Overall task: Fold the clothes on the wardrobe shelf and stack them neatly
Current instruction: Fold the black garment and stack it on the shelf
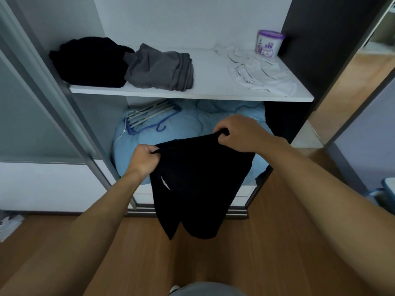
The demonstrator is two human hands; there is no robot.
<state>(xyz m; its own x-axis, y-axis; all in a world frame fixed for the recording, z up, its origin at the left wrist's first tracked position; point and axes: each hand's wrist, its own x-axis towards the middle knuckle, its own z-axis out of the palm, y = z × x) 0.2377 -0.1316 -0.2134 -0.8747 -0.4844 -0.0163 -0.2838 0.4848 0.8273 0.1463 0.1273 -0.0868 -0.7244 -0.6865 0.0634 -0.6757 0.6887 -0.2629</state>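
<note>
My left hand (pixel 143 160) and right hand (pixel 237 133) each pinch the top edge of a pair of black shorts (pixel 198 184), fingers curled tight on the cloth. The right hand is a little higher and farther out. The shorts hang below my hands, over the wooden floor (pixel 267 253). Beyond and above both hands is the white wardrobe shelf (pixel 209 71). Up and left of my left hand lies a crumpled black garment (pixel 89 60), with a rumpled grey garment (pixel 158 67) touching it. Above my right hand lies a white garment (pixel 260 71), spread loosely, with a purple-lidded tub (pixel 269 44) behind it. Pale blue bedding (pixel 192 118) lies just past my hands.
</note>
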